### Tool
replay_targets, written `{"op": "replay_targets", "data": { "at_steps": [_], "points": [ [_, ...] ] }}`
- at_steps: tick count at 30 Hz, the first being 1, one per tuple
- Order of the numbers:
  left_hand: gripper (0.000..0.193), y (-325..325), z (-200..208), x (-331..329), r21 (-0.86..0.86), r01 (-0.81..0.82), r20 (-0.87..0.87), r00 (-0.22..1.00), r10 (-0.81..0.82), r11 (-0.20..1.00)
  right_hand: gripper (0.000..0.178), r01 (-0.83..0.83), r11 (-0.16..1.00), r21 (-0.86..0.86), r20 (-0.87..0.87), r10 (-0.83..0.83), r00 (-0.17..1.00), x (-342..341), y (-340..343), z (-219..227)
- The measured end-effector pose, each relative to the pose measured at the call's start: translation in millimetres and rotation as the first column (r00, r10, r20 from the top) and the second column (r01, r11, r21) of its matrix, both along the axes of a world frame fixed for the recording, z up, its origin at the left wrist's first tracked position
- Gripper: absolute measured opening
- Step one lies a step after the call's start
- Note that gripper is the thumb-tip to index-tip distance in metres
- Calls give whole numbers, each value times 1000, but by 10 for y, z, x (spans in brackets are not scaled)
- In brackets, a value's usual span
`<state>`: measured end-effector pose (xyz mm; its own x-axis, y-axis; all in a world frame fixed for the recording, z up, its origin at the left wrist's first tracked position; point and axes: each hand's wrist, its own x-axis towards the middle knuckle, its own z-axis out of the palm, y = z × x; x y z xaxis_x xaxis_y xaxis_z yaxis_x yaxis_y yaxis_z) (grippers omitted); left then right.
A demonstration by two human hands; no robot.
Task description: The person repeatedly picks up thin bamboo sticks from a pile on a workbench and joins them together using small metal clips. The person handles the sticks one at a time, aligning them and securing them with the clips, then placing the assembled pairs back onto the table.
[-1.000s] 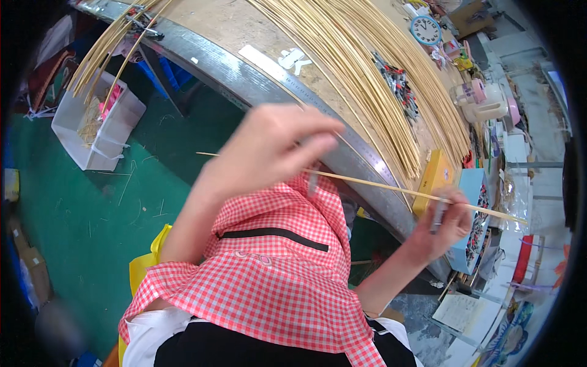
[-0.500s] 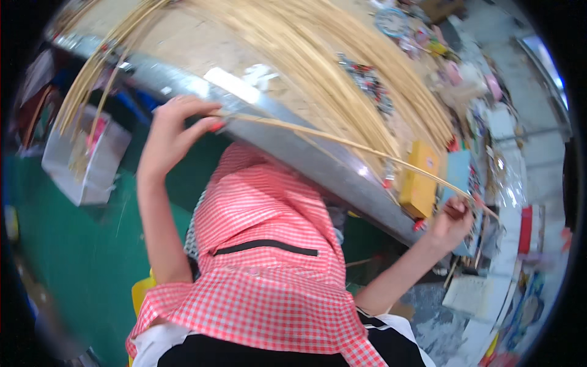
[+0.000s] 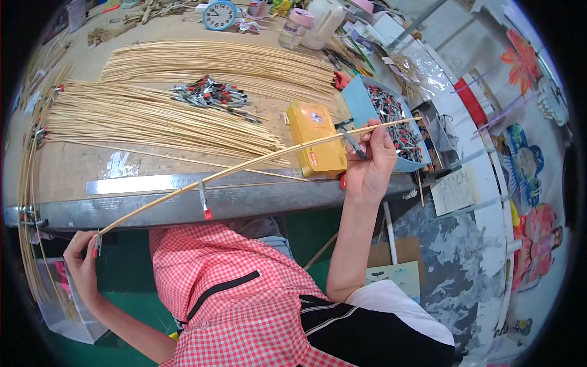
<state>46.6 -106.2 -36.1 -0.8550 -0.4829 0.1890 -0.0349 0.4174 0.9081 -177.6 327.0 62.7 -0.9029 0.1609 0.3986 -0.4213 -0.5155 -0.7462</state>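
Note:
A long, thin bamboo strip (image 3: 244, 164) slants in front of the bench edge, low at the left and high at the right, bowing slightly. My left hand (image 3: 81, 262) pinches its left end, where a small metal clip (image 3: 98, 242) with red tips is attached. From its middle hangs another clip (image 3: 204, 200) with a red tip. Near the right end, the fingers of my right hand (image 3: 374, 164) are closed around the strip, beside a dark grey clip (image 3: 353, 142). Whether the strip is single or doubled I cannot tell.
Bundles of bamboo strips (image 3: 159, 116), a clip pile (image 3: 211, 95), a steel ruler (image 3: 147, 183) and a yellow box (image 3: 312, 137) lie on the bench. A blue box (image 3: 356, 101) holds many clips. More strips hang over the left edge above a white bin (image 3: 70, 324). A blue clock (image 3: 219, 14) stands behind.
My view has swung toward the right. My left hand has gone down and left, my right hand up and left in view. Clips now show along the strip.

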Motion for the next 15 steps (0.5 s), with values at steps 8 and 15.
{"op": "replay_targets", "data": {
  "at_steps": [8,15],
  "points": [
    [7,-133,-225,15,142,26,30,999,-31,990,21,-303,940,-154,-140,283,949,-25,136,-43],
    [10,-211,-334,13,142,51,17,998,-54,989,19,31,998,-49,-65,-34,997,2,194,81]
  ]
}}
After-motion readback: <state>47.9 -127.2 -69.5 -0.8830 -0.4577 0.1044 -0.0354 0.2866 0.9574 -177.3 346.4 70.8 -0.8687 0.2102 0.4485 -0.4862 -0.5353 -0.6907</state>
